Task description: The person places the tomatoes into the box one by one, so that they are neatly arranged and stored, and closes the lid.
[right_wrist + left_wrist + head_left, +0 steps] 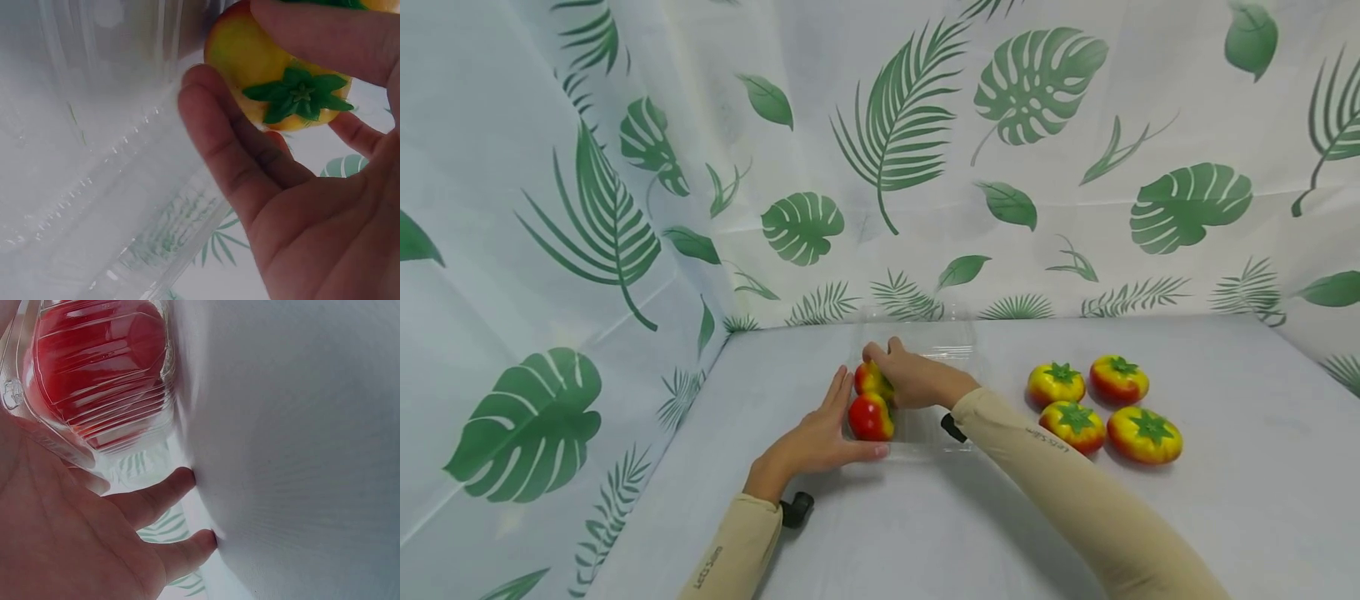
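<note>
A clear plastic clamshell box (921,450) lies open on the table, its lid tipped back towards the rear. In the box's left half, a red-and-yellow tomato (870,418) sits near the front; red shows through the ribbed wall in the left wrist view. Just behind it, my right hand (917,379) grips a second tomato (234,53) between thumb and fingers, its green calyx turned towards the wrist camera. My left hand (816,437) rests along the box's left side, fingers extended, thumb across the front edge. Two left fingertips (184,478) touch the tabletop.
Several more tomatoes stand grouped on the table to the right of the box, among them a front right one (1145,435) and a back left one (1056,385). A leaf-patterned curtain (910,167) rises behind the table and along its left.
</note>
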A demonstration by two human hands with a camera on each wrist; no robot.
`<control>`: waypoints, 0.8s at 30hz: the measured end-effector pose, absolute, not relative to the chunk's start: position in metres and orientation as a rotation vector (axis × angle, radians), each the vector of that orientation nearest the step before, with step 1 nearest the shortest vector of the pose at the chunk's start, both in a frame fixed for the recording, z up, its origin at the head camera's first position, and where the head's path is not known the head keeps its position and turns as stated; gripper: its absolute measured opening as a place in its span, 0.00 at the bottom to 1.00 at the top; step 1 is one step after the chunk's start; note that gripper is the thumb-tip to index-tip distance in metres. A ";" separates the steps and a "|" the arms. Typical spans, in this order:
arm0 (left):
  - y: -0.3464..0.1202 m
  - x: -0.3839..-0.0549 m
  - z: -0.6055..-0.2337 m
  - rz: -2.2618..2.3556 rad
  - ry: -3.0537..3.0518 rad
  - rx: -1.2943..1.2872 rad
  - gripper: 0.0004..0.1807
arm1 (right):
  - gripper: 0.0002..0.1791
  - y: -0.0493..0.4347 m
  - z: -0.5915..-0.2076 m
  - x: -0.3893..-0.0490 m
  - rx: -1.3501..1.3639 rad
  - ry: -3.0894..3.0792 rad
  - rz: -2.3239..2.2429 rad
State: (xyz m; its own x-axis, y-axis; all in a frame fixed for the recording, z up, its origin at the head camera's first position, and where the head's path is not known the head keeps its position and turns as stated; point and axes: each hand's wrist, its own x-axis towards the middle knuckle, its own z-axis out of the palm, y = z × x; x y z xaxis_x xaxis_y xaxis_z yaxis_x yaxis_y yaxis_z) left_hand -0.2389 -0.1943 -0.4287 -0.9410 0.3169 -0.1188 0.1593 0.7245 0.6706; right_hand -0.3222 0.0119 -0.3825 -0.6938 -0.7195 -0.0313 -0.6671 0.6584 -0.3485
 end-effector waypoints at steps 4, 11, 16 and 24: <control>-0.194 -0.239 -0.428 1.010 2.705 0.377 0.70 | 0.48 0.015 -0.382 -0.323 -1.099 2.707 -0.472; -0.193 -0.238 -0.426 1.000 2.708 0.381 0.71 | 0.50 0.030 -0.368 -0.321 -1.049 2.707 -0.529; -0.192 -0.239 -0.426 0.988 2.714 0.363 0.71 | 0.44 0.052 -0.354 -0.315 -0.986 2.753 -0.661; -0.191 -0.240 -0.428 0.994 2.711 0.369 0.72 | 0.39 0.108 -0.341 -0.287 -0.956 2.817 -0.856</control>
State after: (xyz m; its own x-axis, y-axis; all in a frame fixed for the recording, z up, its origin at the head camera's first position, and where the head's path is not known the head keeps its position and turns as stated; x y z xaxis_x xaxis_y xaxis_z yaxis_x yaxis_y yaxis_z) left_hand -0.2395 -0.1908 -0.4284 -0.9419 0.3109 -0.1272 0.1549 0.7381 0.6567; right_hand -0.2869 0.1076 -0.3413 -0.8083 -0.5746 0.1284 -0.5489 0.6566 -0.5173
